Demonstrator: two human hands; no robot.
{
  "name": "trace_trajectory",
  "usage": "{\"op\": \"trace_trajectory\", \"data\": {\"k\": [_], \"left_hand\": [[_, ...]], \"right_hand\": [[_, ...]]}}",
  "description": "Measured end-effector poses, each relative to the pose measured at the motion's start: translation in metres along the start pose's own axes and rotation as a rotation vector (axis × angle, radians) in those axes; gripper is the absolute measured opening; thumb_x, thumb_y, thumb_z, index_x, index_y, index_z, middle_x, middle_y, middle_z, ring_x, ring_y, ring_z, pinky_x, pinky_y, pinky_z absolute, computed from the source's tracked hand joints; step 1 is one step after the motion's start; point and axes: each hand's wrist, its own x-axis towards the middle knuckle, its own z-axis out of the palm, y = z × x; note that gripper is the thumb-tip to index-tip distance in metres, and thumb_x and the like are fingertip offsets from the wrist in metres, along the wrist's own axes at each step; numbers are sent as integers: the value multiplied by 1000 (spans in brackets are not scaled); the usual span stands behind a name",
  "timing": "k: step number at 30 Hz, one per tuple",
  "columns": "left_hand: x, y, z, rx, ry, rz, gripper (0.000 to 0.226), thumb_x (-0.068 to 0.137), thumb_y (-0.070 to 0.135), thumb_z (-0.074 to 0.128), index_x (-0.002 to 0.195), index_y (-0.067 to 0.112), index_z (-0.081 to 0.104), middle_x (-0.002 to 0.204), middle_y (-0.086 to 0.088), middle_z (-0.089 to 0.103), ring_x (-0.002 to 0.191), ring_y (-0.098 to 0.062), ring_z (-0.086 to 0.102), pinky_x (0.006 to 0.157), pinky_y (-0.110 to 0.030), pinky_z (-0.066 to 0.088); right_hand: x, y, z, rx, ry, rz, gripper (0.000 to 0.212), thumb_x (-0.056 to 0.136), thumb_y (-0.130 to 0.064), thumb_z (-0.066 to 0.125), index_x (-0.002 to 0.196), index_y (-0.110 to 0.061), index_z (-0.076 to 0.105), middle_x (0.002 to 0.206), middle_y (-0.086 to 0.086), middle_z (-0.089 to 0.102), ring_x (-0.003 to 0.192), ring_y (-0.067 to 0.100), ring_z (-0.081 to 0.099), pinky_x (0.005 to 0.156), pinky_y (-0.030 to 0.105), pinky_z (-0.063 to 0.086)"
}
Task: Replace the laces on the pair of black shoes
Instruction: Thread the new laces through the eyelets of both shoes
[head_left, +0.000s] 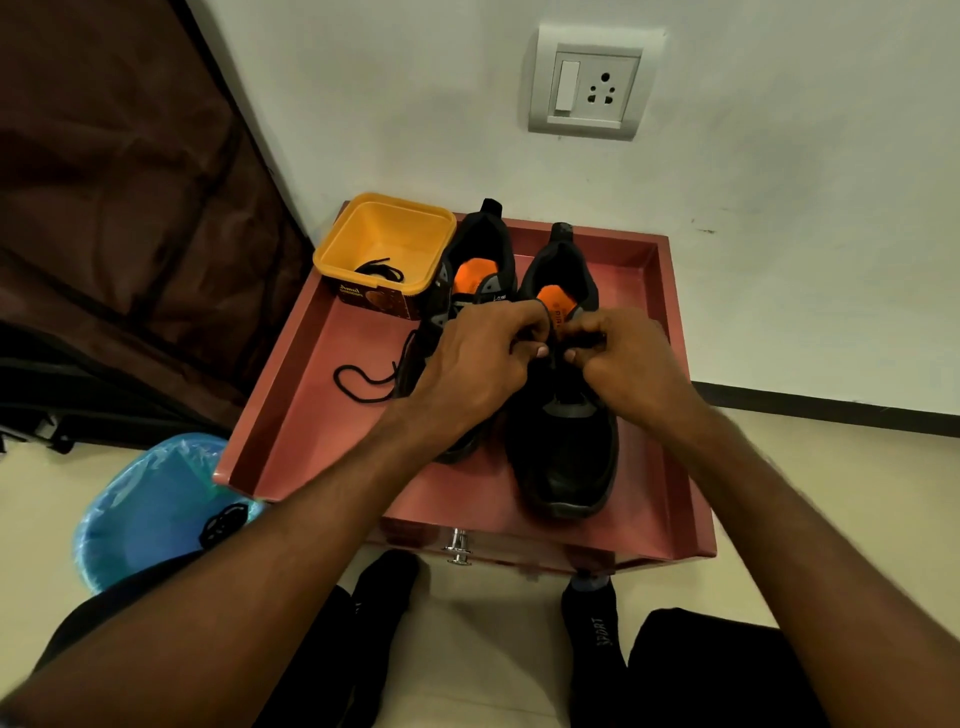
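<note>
- both black shoes sit on the red tray (291, 415), long axes running near to far, toes toward the person
- left hand (472, 364) and right hand (631, 364) pinch the lace over the right shoe (566, 452) (fingers curled)
- left shoe (478, 260) trails a loose lace (363, 382)

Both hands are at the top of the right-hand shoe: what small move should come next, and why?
Probably draw the pinched lace snug through the top eyelets. The left hand and right hand both pinch lace at the throat of the right-hand shoe, while the other shoe trails a loose lace on the red tray.
</note>
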Motion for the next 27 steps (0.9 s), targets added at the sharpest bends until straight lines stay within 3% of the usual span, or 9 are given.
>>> {"op": "trace_trajectory", "data": {"k": [3,9,12,16,18,20,22,24,27], "left_hand": [[0,0,2,15,26,22,7,92,18,69,91,22,64,83,6,66,78,-15,65,70,-45,57],[4,2,-3,-23,8,46,2,90,17,65,90,15,63,88,1,60,80,-17,60,72,-46,55],[13,10,-21,-307,75,-6,5,96,11,56,93,9,56,89,-7,69,80,-19,67,66,-40,56],[23,10,-41,-750,277,-213,6,106,9,44,100,10,45,70,-3,60,60,-18,61,50,-28,43],[23,-2,-37,-413,239,-193,9,104,19,57,101,12,53,70,5,57,59,-12,57,54,-25,43],[17,-10,-27,-2,43,-95,16,96,32,72,99,18,65,81,7,57,71,-8,56,60,-23,44],[13,-12,-16,161,-124,-24,16,91,35,77,92,21,71,91,5,56,80,-10,53,64,-26,42],[13,-8,-12,123,-112,-13,11,91,25,76,87,17,72,92,1,58,84,-15,55,69,-34,46],[20,0,-28,-365,85,-157,12,100,14,64,91,8,64,88,-8,70,84,-22,67,71,-40,54]], "right_hand": [[2,1,-7,22,-39,10,37,91,-1,70,122,-21,75,102,-13,68,82,-8,60,65,-3,41],[-3,-1,-11,-71,-37,-29,38,90,-12,74,125,-25,69,101,-17,62,84,-4,59,75,14,49],[-5,-1,-14,-130,-65,-28,42,93,-22,74,132,-31,61,104,-15,60,94,13,65,83,37,59],[-3,2,-16,-142,-79,-33,36,93,-28,75,125,-35,61,99,-14,60,87,12,64,80,41,60],[-2,3,-15,-137,-60,-36,33,91,-29,76,120,-36,62,90,-16,59,84,11,63,78,40,59],[-2,3,-14,-153,-37,-43,31,89,-30,78,116,-38,63,84,-17,57,81,9,62,74,36,57],[-1,2,-14,-173,-23,-60,34,87,-31,79,117,-38,64,83,-20,56,81,9,61,74,34,56],[-2,2,-14,-190,-12,-71,37,87,-33,79,120,-38,65,83,-20,57,83,10,61,75,36,57],[-2,3,-16,-191,-16,-66,38,87,-34,79,123,-37,65,81,-15,61,78,11,64,76,38,59]]}}
